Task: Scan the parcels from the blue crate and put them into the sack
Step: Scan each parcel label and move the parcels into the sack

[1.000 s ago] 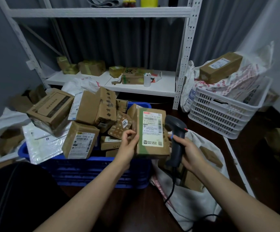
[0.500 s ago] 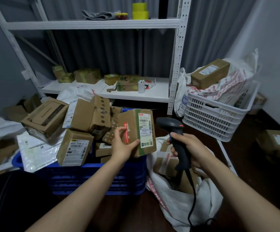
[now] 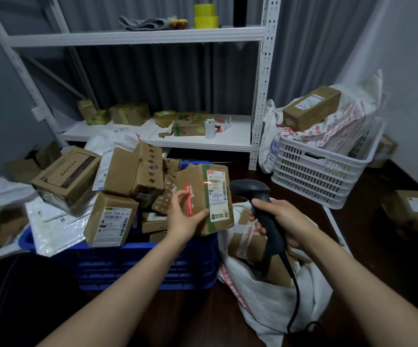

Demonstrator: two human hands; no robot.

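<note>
The left hand [image 3: 182,219] curls its fingers on the 7 o'clock corner of the small brown cardboard parcel [image 3: 213,196], above the blue plastic crate [image 3: 147,266]. The parcel seems light and stiff, so its edges suit gripping. At 3 o'clock, the right hand [image 3: 280,221] grips the black handheld scanner [image 3: 253,190].

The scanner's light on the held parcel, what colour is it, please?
The light is red; head view.

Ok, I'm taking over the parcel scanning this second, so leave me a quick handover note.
Left hand holds a brown cardboard parcel with a white label, above the blue plastic crate.
Right hand grips the dark corded handheld scanner; its red line lies near the label's top.
Done: some boxes already lie in the white woven sack.
Left: finish this scan, sack the parcel, then work through the many piled in the crate.
</note>
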